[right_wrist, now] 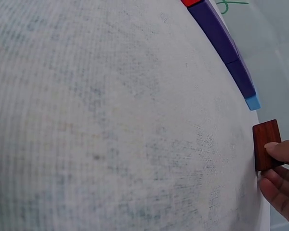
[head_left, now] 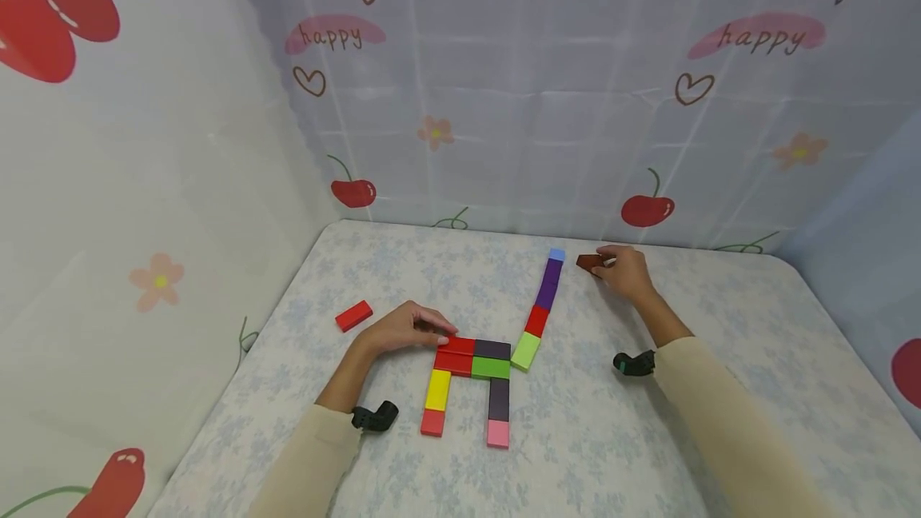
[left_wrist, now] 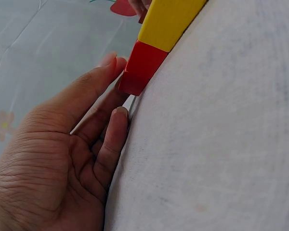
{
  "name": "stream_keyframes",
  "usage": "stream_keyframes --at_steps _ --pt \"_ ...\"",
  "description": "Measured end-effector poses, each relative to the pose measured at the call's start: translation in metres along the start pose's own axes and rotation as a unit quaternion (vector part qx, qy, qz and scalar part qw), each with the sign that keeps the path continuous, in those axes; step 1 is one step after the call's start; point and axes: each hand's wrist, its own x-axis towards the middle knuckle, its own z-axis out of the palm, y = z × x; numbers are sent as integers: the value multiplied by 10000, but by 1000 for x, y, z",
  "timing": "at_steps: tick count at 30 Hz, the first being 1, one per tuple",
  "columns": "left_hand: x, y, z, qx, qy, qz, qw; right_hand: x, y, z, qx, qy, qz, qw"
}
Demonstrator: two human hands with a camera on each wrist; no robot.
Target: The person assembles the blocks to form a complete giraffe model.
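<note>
At the far right of the table my right hand [head_left: 624, 272] pinches a dark brown wooden block [right_wrist: 267, 144] between thumb and fingers. It is just right of the light blue block [head_left: 557, 254] that tops a slanting row of purple, red and light green blocks [head_left: 526, 351]. My left hand [head_left: 403, 328] has loosely bent fingers, their tips at the left end of the red blocks [head_left: 454, 363]. These red blocks lie against a dark block [head_left: 492, 349] and a green block [head_left: 491, 368]. In the left wrist view the fingertips [left_wrist: 119, 111] sit right beside the red end.
Below the red blocks, a yellow block [head_left: 437, 390] runs down to a red one [head_left: 432, 423]. Another dark block [head_left: 499, 400] ends in a pink block [head_left: 498, 434]. A separate red block [head_left: 354, 316] lies at left. A patterned curtain [head_left: 504, 102] borders the table's back.
</note>
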Motion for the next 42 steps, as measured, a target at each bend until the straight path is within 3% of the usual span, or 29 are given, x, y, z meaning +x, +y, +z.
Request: stream_keyframes --at_steps 14,24,42 --pt "1 1 1 20 -16 68 10000 10 -4 9 -11 136 -184 9997" --pt "1 -1 1 -13 7 35 10000 13 -10 11 -160 20 66 9998" --pt "1 1 0 12 -11 28 10000 13 -10 14 -128 143 -163 9997"
